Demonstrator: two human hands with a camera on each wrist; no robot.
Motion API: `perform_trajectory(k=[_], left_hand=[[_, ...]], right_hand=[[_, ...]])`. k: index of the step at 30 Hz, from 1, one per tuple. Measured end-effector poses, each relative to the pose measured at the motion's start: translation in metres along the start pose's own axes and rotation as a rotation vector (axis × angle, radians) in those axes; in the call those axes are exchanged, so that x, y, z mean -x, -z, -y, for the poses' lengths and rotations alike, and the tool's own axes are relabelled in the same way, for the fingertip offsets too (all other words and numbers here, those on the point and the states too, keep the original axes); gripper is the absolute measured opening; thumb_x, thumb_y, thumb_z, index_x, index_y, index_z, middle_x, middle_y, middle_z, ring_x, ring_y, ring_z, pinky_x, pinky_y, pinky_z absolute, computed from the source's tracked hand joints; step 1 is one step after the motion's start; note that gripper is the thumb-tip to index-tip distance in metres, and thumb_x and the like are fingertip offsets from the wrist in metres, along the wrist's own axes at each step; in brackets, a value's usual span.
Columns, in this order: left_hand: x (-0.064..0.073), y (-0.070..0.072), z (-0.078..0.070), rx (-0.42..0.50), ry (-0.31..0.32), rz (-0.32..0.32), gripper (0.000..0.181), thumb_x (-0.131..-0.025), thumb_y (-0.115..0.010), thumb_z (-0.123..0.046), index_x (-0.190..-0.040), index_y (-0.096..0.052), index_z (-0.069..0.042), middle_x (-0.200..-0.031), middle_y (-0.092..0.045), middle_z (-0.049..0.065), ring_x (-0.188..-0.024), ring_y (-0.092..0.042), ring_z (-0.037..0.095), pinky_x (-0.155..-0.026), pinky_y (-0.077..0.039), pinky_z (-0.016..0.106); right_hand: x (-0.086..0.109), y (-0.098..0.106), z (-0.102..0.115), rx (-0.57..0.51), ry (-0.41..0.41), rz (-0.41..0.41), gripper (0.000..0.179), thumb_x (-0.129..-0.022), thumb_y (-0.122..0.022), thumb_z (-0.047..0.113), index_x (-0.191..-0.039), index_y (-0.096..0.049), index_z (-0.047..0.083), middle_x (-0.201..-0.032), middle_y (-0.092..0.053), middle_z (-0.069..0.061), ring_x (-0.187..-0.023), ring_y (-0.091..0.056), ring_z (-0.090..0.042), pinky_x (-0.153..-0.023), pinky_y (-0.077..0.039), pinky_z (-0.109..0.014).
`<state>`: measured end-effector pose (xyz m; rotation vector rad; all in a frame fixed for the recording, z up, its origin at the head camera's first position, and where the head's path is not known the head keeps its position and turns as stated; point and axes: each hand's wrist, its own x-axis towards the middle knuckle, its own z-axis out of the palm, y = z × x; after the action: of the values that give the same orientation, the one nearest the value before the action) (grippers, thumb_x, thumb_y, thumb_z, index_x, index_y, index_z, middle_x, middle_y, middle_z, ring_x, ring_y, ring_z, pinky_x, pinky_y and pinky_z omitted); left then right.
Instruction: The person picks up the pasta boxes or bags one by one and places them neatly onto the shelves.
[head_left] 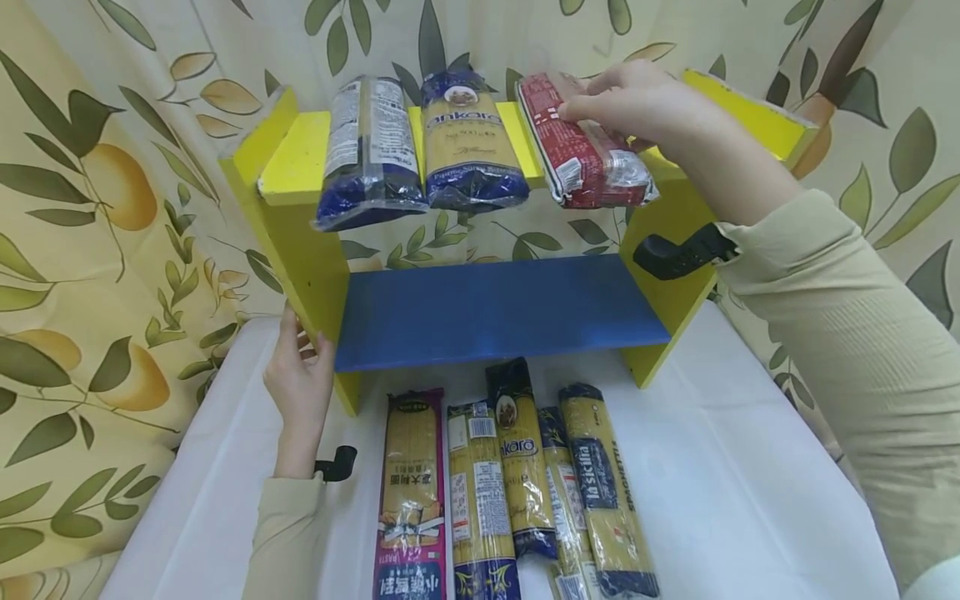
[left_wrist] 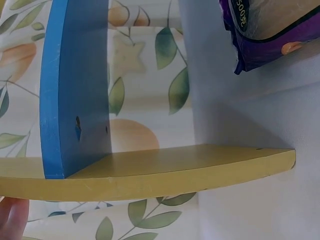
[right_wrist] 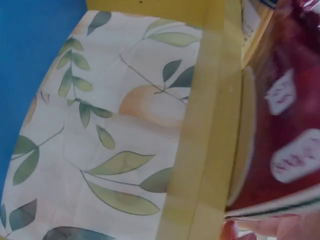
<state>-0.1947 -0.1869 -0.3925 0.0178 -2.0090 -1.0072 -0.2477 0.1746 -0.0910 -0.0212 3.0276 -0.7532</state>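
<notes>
At the upper right of the head view, my right hand (head_left: 637,104) grips a red pasta packet (head_left: 581,150) on the yellow top board of a small shelf (head_left: 288,158). Close up in the right wrist view, the red packet (right_wrist: 295,115) lies along the yellow board, with fingertips at its lower edge. Lower left, my left hand (head_left: 300,375) holds the shelf's yellow side panel (head_left: 300,267), thumb at the front edge. Only a bit of that hand shows under the panel in the left wrist view. Two blue-ended pasta packets (head_left: 371,150) (head_left: 472,142) lie beside the red one.
Below, the shelf's blue board (head_left: 495,308) spans between the side panels. Several spaghetti packets, among them a pink-edged one (head_left: 411,500) and a La Sicilia one (head_left: 603,492), lie on the white tablecloth (head_left: 720,467) in front. A leaf-patterned curtain (head_left: 112,250) hangs behind.
</notes>
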Motion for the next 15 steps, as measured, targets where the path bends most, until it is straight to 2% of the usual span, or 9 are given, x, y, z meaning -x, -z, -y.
perform_trajectory(k=[1, 4, 7, 11, 15], left_hand=[[0.0, 0.0, 0.0, 0.002, 0.001, 0.001, 0.057, -0.087, -0.058, -0.005, -0.141, -0.048, -0.019, -0.107, -0.071, 0.022, -0.085, -0.071, 0.04, -0.065, -0.06, 0.05], [-0.001, 0.0, -0.001, 0.003, 0.008, -0.001, 0.056, -0.087, -0.058, -0.005, -0.141, -0.049, -0.019, -0.106, -0.071, 0.022, -0.084, -0.071, 0.039, -0.065, -0.06, 0.05], [-0.001, 0.0, 0.001, -0.008, 0.008, -0.008, 0.054, -0.087, -0.057, -0.006, -0.139, -0.05, -0.019, -0.104, -0.071, 0.021, -0.083, -0.071, 0.039, -0.065, -0.06, 0.05], [-0.001, -0.001, 0.003, -0.016, -0.003, -0.017, 0.054, -0.086, -0.056, -0.006, -0.139, -0.051, -0.018, -0.101, -0.071, 0.021, -0.082, -0.071, 0.039, -0.063, -0.06, 0.049], [-0.001, -0.001, 0.002, -0.02, -0.01, -0.016, 0.055, -0.086, -0.056, -0.007, -0.139, -0.05, -0.018, -0.101, -0.071, 0.021, -0.082, -0.072, 0.038, -0.063, -0.06, 0.048]], right_hand=[[0.003, 0.0, -0.001, -0.001, 0.018, -0.018, 0.078, -0.092, -0.045, 0.056, -0.152, -0.026, 0.008, -0.145, -0.04, -0.016, -0.109, -0.05, -0.026, -0.077, -0.048, -0.026], [0.015, 0.001, -0.005, -0.047, 0.041, -0.074, 0.072, -0.093, -0.045, 0.053, -0.15, -0.03, 0.011, -0.148, -0.037, -0.014, -0.106, -0.044, -0.024, -0.079, -0.042, -0.031], [0.031, 0.0, -0.013, -0.099, 0.081, -0.13, 0.063, -0.094, -0.047, 0.05, -0.147, -0.038, 0.017, -0.13, -0.045, -0.008, -0.096, -0.039, -0.019, -0.074, -0.038, -0.032], [0.063, -0.01, -0.025, -0.189, 0.142, -0.22, 0.054, -0.093, -0.053, 0.044, -0.141, -0.047, 0.021, -0.109, -0.043, 0.008, -0.094, -0.038, -0.014, -0.073, -0.036, -0.03], [0.1, -0.035, -0.041, -0.302, 0.241, -0.366, 0.044, -0.092, -0.059, 0.034, -0.134, -0.055, 0.022, -0.104, -0.046, 0.014, -0.091, -0.043, -0.008, -0.074, -0.036, -0.025]])
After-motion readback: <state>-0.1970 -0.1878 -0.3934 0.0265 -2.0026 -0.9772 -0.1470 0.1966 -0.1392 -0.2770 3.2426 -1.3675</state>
